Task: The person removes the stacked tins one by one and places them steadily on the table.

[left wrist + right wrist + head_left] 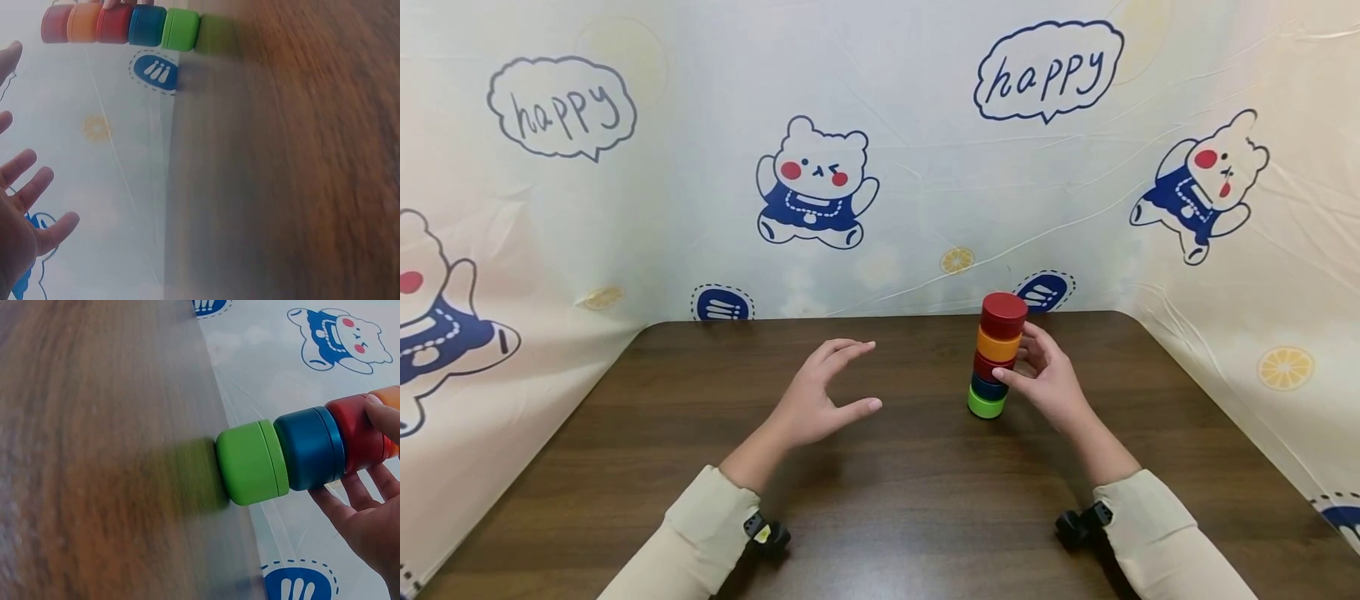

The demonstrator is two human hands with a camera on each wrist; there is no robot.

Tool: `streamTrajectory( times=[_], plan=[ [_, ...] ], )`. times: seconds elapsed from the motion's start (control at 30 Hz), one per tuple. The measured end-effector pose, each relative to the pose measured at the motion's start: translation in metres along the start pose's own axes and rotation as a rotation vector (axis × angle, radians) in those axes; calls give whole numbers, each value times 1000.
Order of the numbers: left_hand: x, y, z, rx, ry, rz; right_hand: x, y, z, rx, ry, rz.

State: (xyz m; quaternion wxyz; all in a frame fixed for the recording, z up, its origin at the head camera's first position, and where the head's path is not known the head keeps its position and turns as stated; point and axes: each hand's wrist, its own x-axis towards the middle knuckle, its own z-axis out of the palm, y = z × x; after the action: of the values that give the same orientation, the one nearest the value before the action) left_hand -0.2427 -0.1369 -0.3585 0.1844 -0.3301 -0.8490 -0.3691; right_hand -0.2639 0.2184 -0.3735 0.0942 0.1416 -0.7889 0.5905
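Note:
Five-coloured stacking shows as one upright column of small round lidded tins on the table (880, 500), right of centre. From the bottom it runs green tin (986, 405), blue tin (306, 450), red tin (353, 431), orange tin (998, 345) and a second red tin (1004, 312) on top. My right hand (1051, 379) holds the column at the lower red tin, thumb in front and fingers behind. Some fingertips reach under the blue tin's edge in the right wrist view. To the left, apart from the column, my left hand (808, 400) hovers with fingers spread and nothing in it.
A printed cloth (910, 208) with bears and lettering hangs behind the table and along both sides. The column stands a little in front of the table's back edge. Each wrist wears a small black camera, the left one (767, 533) below the cuff.

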Motion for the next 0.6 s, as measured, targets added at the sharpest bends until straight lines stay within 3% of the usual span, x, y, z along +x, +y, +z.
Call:
streamTrajectory(
  times=[0.6],
  plan=[
    [25, 14, 7, -87, -60, -14, -2, 1, -1, -12, 3, -10]
  ],
)
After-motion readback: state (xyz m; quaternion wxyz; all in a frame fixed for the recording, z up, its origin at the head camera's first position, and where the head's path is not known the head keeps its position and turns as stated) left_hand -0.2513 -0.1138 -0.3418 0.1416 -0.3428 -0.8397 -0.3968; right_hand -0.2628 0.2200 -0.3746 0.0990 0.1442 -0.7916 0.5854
